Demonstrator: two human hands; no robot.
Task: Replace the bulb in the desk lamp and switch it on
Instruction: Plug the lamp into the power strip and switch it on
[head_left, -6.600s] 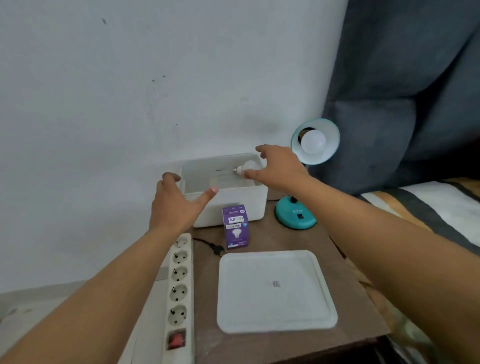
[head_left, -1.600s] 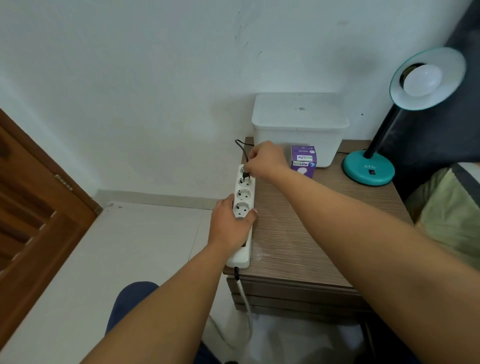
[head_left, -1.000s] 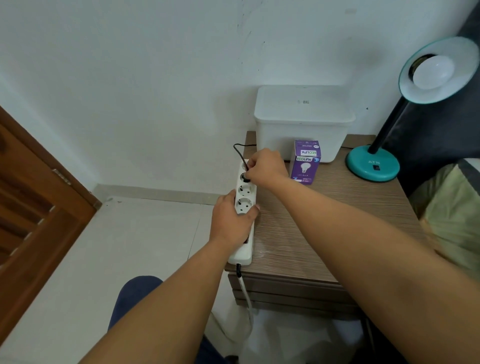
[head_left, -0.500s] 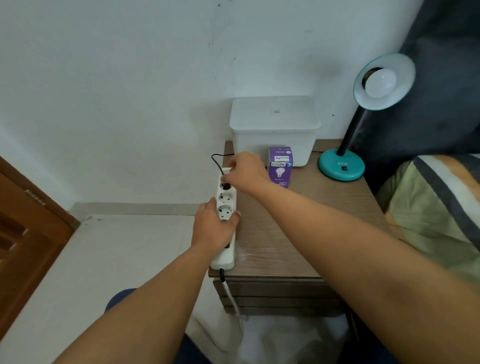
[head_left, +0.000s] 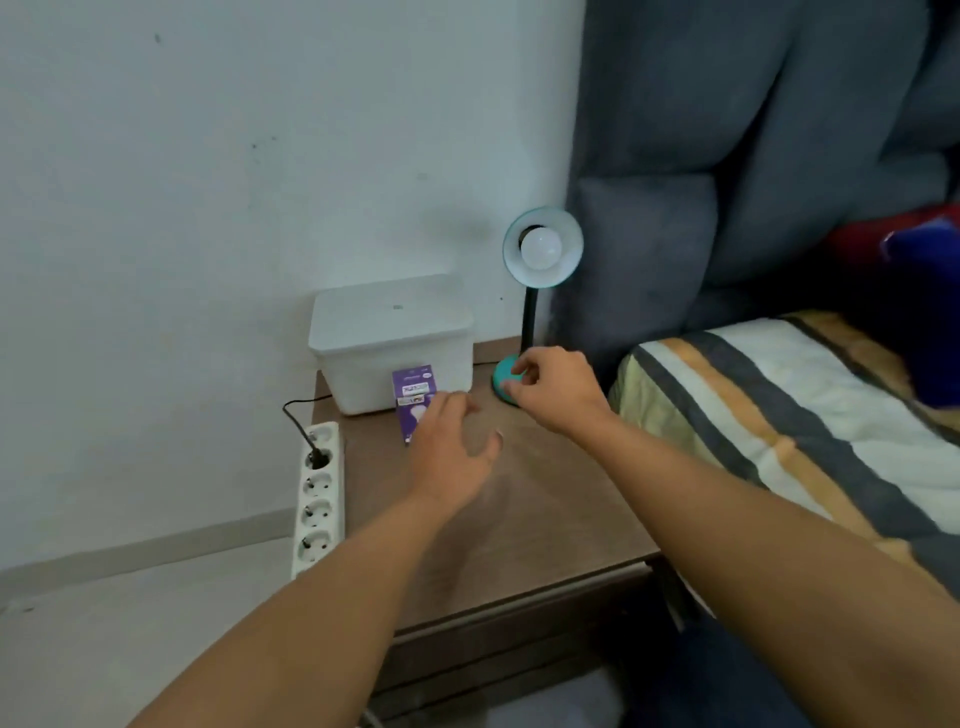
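Note:
A teal desk lamp (head_left: 529, 317) stands at the back right of the wooden bedside table (head_left: 545, 525). A white bulb (head_left: 541, 248) sits in its shade and is not lit. My right hand (head_left: 553, 383) rests over the lamp's teal base (head_left: 500, 375), fingers curled on it and hiding most of it. My left hand (head_left: 451, 452) hovers above the tabletop with fingers spread, holding nothing, in front of a purple bulb carton (head_left: 411, 391). The lamp's black plug (head_left: 315, 456) sits in the top socket of a white power strip (head_left: 318, 500).
A lidded white plastic box (head_left: 390, 340) stands against the wall behind the carton. The power strip lies along the table's left edge. A bed with a striped cover (head_left: 789, 415) and a grey padded headboard (head_left: 727, 156) borders the table on the right.
Both hands have left the power strip, with the plug staying in the top socket. My right hand moved right onto the lamp base, and my left hand lifted over the tabletop.

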